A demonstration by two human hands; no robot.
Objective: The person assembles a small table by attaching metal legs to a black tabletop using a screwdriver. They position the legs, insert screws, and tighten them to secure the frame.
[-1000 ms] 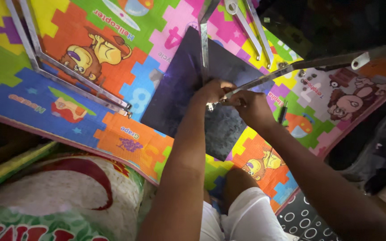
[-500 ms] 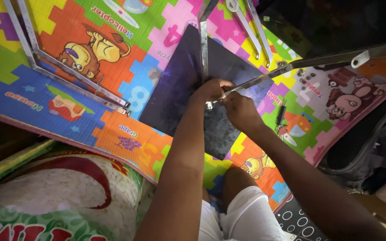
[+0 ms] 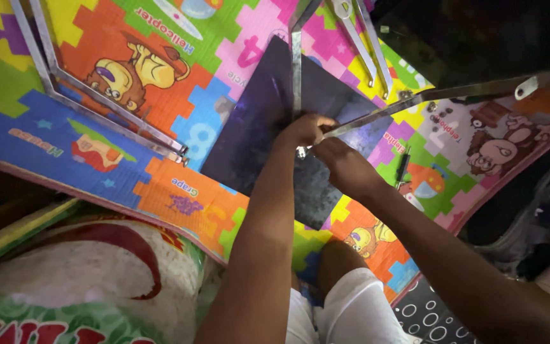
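A bright puzzle-pattern play mat (image 3: pixel 128 95) carries a dark square board (image 3: pixel 256 127) near its middle; there the left hand (image 3: pixel 303 130) and right hand (image 3: pixel 345 165) pinch two flat metal strips (image 3: pixel 415 99) where they meet; the joint could slip, as the long strip overhangs the mat's right edge; loose screws (image 3: pixel 440 113) and more metal strips (image 3: pixel 364 38) crowd the far edge.

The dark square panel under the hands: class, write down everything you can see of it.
The dark square panel is a flat, thin sheet, blue-black with a dull, scuffed sheen; its material cannot be told. It lies flat, turned cornerwise, on the colourful puzzle-piece play mat. A metal strip crosses its upper part and a second long metal strip slants in from the right; they meet over the panel, where the left hand and right hand grip them. Forearms cover its lower part.
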